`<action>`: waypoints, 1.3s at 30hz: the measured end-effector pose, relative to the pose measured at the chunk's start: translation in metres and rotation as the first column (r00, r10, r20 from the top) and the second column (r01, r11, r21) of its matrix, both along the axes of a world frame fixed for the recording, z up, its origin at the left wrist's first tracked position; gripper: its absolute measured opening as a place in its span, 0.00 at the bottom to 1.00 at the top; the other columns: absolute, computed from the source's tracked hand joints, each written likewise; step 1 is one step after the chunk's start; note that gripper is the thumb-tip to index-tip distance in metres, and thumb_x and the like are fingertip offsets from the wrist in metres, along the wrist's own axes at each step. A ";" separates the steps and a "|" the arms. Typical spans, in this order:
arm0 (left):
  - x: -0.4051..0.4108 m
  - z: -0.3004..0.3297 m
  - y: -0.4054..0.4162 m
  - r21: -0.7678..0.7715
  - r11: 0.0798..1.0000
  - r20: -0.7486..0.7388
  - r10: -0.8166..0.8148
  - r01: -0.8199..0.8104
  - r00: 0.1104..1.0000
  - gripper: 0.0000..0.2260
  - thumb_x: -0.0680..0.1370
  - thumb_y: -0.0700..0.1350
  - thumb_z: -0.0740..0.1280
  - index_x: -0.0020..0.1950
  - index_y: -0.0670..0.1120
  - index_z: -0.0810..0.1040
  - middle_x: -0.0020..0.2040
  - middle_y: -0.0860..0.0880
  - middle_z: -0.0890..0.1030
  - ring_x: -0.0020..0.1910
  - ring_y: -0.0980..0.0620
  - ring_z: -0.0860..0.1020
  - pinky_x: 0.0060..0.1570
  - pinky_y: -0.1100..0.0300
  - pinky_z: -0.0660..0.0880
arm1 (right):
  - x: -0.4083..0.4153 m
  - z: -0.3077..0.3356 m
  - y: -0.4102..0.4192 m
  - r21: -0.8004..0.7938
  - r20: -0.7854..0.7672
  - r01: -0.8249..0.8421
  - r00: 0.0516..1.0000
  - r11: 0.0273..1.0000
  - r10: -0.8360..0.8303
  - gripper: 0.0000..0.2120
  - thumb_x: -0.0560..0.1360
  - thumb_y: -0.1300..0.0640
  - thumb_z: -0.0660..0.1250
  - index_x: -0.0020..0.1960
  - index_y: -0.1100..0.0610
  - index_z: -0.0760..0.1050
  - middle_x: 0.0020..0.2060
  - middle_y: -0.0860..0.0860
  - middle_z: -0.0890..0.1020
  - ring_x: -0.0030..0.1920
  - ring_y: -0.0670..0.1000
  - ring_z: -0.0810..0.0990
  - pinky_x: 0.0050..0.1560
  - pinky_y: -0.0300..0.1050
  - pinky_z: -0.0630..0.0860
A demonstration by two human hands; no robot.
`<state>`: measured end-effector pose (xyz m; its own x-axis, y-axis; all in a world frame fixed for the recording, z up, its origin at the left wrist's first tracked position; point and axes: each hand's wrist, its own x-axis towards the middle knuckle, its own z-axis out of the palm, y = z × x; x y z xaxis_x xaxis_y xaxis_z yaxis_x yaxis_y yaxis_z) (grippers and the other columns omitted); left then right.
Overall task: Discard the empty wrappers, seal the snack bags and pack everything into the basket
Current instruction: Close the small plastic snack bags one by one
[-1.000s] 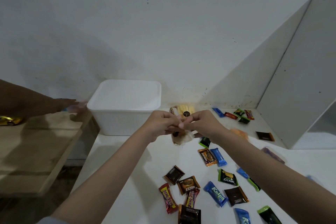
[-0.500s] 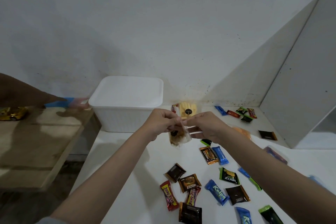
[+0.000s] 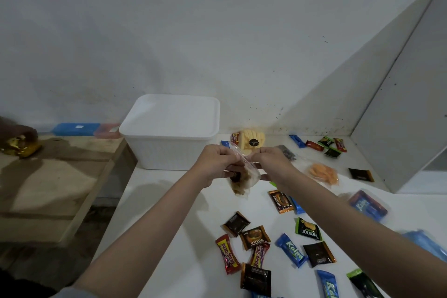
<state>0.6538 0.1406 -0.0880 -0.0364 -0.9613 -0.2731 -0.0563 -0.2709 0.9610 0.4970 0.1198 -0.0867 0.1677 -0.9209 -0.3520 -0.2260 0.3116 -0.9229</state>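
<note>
Above the white table (image 3: 169,213), both hands pinch the mouth of a clear snack bag (image 3: 244,178) w/ brown bits: left hand (image 3: 217,164) and right hand (image 3: 271,164) closed on its top edge, prob. mid-seal. White basket (image 3: 171,133) sits behind, lid on, contents unseen. Approx. 20 wrapped snacks (image 3: 254,238) lie loose, plus an orange-chip bag (image 3: 323,172). Early stage, I'd say; most packing left.

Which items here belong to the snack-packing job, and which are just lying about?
Job: clear snack bag held by left hand and right hand; white basket; Nextar packet; Kalpa bar; orange crackers bag.

Lying about: blue case; gold wrapper on wooden bench.
</note>
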 end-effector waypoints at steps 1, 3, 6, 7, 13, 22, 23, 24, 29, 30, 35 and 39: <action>0.000 -0.002 0.000 0.000 1.000 0.005 0.024 -0.024 1.000 0.03 0.75 0.38 0.69 0.41 0.42 0.79 0.44 0.42 0.83 0.42 0.49 0.82 0.49 0.51 0.79 | 0.002 -0.003 -0.001 0.006 -0.002 0.007 1.000 1.000 -0.007 0.01 0.72 0.61 0.66 0.43 0.56 0.74 0.49 0.55 0.81 0.56 0.57 0.78 0.57 0.56 0.74; 0.001 -0.009 -0.001 -0.010 0.996 0.073 0.088 -0.087 0.994 0.07 0.74 0.44 0.71 0.48 0.44 0.76 0.46 0.46 0.80 0.43 0.53 0.79 0.42 0.57 0.78 | 0.003 -0.007 -0.002 0.022 -0.015 0.013 1.000 1.000 -0.013 0.02 0.73 0.60 0.64 0.43 0.55 0.72 0.52 0.55 0.82 0.57 0.57 0.78 0.58 0.56 0.72; 0.013 -0.028 -0.006 0.033 0.998 0.156 0.049 -0.055 0.987 0.21 0.75 0.47 0.71 0.64 0.46 0.69 0.57 0.51 0.75 0.52 0.54 0.76 0.43 0.61 0.71 | 0.001 -0.012 -0.003 0.049 0.003 -0.049 0.999 0.998 0.049 0.04 0.78 0.59 0.60 0.44 0.54 0.69 0.45 0.52 0.86 0.52 0.54 0.83 0.54 0.53 0.72; 0.017 -0.035 -0.008 0.076 0.997 0.160 -0.029 0.017 0.987 0.23 0.75 0.46 0.70 0.68 0.47 0.67 0.62 0.51 0.73 0.58 0.52 0.74 0.46 0.60 0.69 | 0.000 -0.014 -0.004 0.056 0.005 -0.081 0.997 0.995 0.080 0.05 0.79 0.59 0.59 0.45 0.55 0.69 0.44 0.52 0.86 0.51 0.53 0.84 0.52 0.53 0.72; 0.012 -0.071 -0.021 0.201 0.947 0.258 -0.296 0.249 0.920 0.07 0.79 0.44 0.64 0.56 0.48 0.77 0.57 0.48 0.78 0.58 0.50 0.74 0.49 0.59 0.71 | -0.011 -0.049 -0.015 0.155 0.092 -0.032 0.996 0.987 0.018 0.09 0.80 0.52 0.60 0.53 0.58 0.71 0.52 0.56 0.83 0.54 0.57 0.82 0.54 0.59 0.76; -0.030 -0.129 -0.064 0.302 0.953 0.382 -0.144 0.024 0.913 0.08 0.78 0.48 0.65 0.52 0.44 0.77 0.50 0.49 0.76 0.50 0.50 0.74 0.46 0.56 0.73 | -0.023 -0.138 -0.034 0.244 -0.121 0.170 0.982 0.955 -0.144 0.08 0.75 0.56 0.67 0.51 0.54 0.69 0.50 0.56 0.81 0.44 0.55 0.81 0.35 0.42 0.74; -0.034 -0.136 -0.068 0.330 0.944 0.390 -0.134 -0.002 0.911 0.08 0.78 0.48 0.66 0.52 0.44 0.77 0.50 0.48 0.76 0.51 0.49 0.74 0.47 0.55 0.74 | -0.024 -0.145 -0.039 0.236 -0.154 0.165 0.979 0.958 -0.131 0.09 0.75 0.56 0.67 0.52 0.54 0.69 0.50 0.57 0.80 0.44 0.55 0.81 0.35 0.42 0.75; -0.039 -0.144 -0.076 0.361 0.932 0.405 -0.122 -0.035 0.906 0.08 0.78 0.47 0.66 0.52 0.44 0.76 0.51 0.48 0.75 0.52 0.48 0.74 0.48 0.54 0.75 | -0.028 -0.156 -0.047 0.244 -0.195 0.141 0.976 0.960 -0.094 0.10 0.75 0.55 0.67 0.53 0.54 0.69 0.51 0.57 0.80 0.46 0.54 0.82 0.37 0.43 0.77; -0.040 -0.169 -0.095 0.387 0.915 0.562 -0.134 -0.117 0.816 0.22 0.76 0.42 0.66 0.66 0.38 0.65 0.59 0.44 0.72 0.60 0.43 0.73 0.54 0.57 0.72 | -0.039 -0.183 -0.064 0.198 -0.369 0.014 0.927 0.980 0.061 0.21 0.75 0.52 0.65 0.64 0.60 0.67 0.54 0.58 0.80 0.48 0.54 0.82 0.48 0.48 0.79; -0.040 -0.173 -0.101 0.386 0.911 0.583 -0.119 -0.144 0.804 0.26 0.74 0.41 0.67 0.69 0.39 0.61 0.63 0.42 0.71 0.62 0.42 0.72 0.56 0.56 0.73 | -0.044 -0.187 -0.070 0.124 -0.418 -0.001 0.907 0.992 0.053 0.21 0.74 0.53 0.65 0.65 0.60 0.68 0.54 0.58 0.80 0.51 0.55 0.81 0.51 0.50 0.79; -0.048 -0.177 -0.139 0.065 0.981 0.649 0.098 -0.183 0.754 0.22 0.76 0.40 0.65 0.70 0.43 0.66 0.68 0.43 0.69 0.66 0.43 0.70 0.64 0.52 0.70 | -0.072 -0.198 -0.107 -0.381 -0.821 -0.393 0.561 0.837 -0.110 0.26 0.64 0.54 0.77 0.59 0.58 0.75 0.51 0.57 0.77 0.51 0.59 0.77 0.48 0.51 0.75; -0.072 -0.176 -0.178 0.089 0.990 0.454 0.058 -0.110 0.889 0.20 0.79 0.39 0.63 0.70 0.46 0.67 0.63 0.44 0.73 0.61 0.47 0.74 0.59 0.55 0.73 | -0.082 -0.209 -0.127 -0.422 -0.874 -0.515 0.450 0.746 -0.184 0.26 0.53 0.52 0.81 0.48 0.56 0.78 0.42 0.54 0.78 0.42 0.57 0.79 0.39 0.48 0.75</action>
<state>0.5820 -0.0374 -0.2640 0.1949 -0.9186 -0.3438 -0.4472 -0.3952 0.8024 0.4148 -0.0072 -0.2959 0.2929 -0.9431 0.1576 -0.9355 -0.3168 -0.1568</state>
